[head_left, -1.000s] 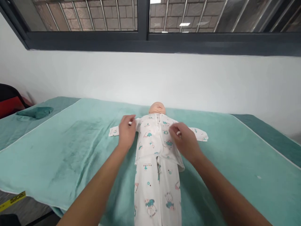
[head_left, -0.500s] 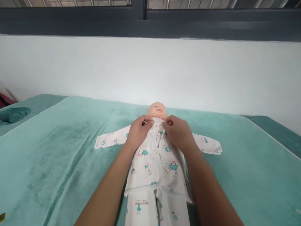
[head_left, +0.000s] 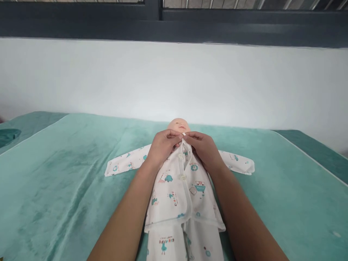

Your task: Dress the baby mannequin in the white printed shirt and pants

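A baby doll (head_left: 178, 123) lies on its back, its head away from me, dressed in a white printed baby shirt (head_left: 171, 186) and white printed trousers (head_left: 165, 246). At the neckline my left hand (head_left: 164, 145) pinches one front edge of the shirt. My right hand (head_left: 201, 146) pinches the other edge, and the fingertips of both hands meet below the doll's chin. Down the front opening, small pale buttons (head_left: 182, 177) show. The sleeves stretch out to both sides. My fingers hide the collar and the doll's neck.
A green plush blanket (head_left: 67, 174) with darker borders spreads under the doll. Behind it rises a white wall (head_left: 174, 79), with a dark window frame (head_left: 217, 27) and metal bars above. A fold runs along the blanket's left part.
Both hands have come together at the neckline, bringing the two front edges of the shirt to meet. The upper opening is narrower and the collar is lifted. The view has shifted slightly.
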Available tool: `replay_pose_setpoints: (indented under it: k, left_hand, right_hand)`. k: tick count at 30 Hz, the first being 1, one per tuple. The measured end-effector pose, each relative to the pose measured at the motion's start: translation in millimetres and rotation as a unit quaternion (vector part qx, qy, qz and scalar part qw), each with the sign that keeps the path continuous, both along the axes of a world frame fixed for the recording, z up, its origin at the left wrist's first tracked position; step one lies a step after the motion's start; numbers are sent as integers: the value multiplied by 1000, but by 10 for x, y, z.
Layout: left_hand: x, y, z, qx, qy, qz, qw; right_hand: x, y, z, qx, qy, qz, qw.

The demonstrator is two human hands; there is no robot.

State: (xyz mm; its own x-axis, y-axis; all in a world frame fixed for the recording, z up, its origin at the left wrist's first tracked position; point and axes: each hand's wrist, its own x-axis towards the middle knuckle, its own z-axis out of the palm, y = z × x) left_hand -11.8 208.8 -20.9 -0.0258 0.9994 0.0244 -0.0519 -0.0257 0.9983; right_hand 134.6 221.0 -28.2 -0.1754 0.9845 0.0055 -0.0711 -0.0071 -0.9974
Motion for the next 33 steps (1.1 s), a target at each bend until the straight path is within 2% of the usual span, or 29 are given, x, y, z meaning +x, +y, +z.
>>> replay_pose_setpoints:
  k: [4, 7, 13, 17, 20, 25, 33]
  left_hand:
    - [-60, 34, -29, -2, -14, -19, 1000]
    - [-83, 36, -30, -3, -11, -35, 999]
    - [-62, 3, -7, 12, 30, -35, 999]
    - [-20, 1, 3, 16, 108, -10, 994]
    - [10, 8, 5, 9, 157, 25, 987]
    - [38, -14, 32, -22, 141, 64, 988]
    - [-1, -62, 66, -45, 30, 35, 998]
  right_hand:
    - [35, -2, 37, -23, 19, 36, 999]
    - [54, -1, 60, -24, -2, 51, 998]
    - [58, -27, 132, 43, -161, 44, 985]
    - [24, -77, 194, 73, -271, 22, 960]
    - [-8, -91, 203, 87, -303, 8, 949]
    - [5, -60, 174, 88, -288, 34, 953]
    - [147, -24, 163, 17, -161, 127, 979]
